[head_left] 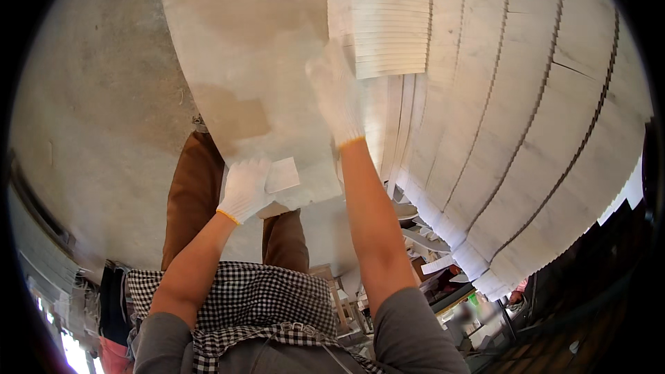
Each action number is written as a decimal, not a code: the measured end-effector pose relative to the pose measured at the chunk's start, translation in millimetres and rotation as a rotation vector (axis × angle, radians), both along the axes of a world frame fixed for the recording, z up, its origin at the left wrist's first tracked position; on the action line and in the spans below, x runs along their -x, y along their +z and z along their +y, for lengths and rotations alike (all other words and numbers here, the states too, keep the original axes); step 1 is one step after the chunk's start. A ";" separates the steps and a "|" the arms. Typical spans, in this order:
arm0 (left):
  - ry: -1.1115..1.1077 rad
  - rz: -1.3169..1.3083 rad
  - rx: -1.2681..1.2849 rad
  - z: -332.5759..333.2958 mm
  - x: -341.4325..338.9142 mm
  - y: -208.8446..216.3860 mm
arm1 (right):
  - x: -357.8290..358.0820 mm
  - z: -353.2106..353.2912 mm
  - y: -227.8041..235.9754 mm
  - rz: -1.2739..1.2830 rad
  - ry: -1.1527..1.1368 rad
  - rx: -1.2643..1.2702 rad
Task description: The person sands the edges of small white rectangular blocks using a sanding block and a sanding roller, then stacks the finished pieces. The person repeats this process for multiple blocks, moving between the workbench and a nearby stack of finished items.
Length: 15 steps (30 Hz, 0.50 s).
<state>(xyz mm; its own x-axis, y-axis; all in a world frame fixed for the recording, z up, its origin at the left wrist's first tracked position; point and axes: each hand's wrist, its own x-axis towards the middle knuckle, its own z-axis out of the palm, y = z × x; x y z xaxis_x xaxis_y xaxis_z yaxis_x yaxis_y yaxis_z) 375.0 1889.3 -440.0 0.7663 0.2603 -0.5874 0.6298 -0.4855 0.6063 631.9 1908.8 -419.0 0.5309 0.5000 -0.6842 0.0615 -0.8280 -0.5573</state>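
Observation:
My left hand (247, 183), in a white knit glove with a yellow cuff edge, grips a small flat white rectangular piece (282, 175) by its left side. Both are over the near end of a long pale board (277, 107) that has darker, damp-looking patches. My right hand (334, 93), gloved the same way, reaches farther out along the board's right edge. Motion blurs its fingers, so I cannot make out whether it holds anything. Just beyond and to the right of it stands a stack of thin white pieces (391, 17) with their edges showing.
Long rows of tightly stacked pale pieces (512, 111) fill the right side. Concrete floor (97, 111) lies to the left. My brown-trousered legs (194, 194) and checked apron (256, 294) are close below the board. Assorted clutter (443, 284) sits at the lower right.

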 end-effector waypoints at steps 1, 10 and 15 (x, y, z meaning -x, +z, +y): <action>0.007 -0.016 -0.016 -0.8 1.4 -0.5 | 7.4 -13.7 2.0 -0.077 0.002 -0.090; 0.048 0.083 -0.090 -17.2 -47.2 20.8 | 92.0 -209.6 3.0 0.231 -0.763 0.040; 0.100 -0.175 -0.261 -31.2 -131.3 16.2 | 93.2 -222.5 -9.6 0.382 -0.901 -0.121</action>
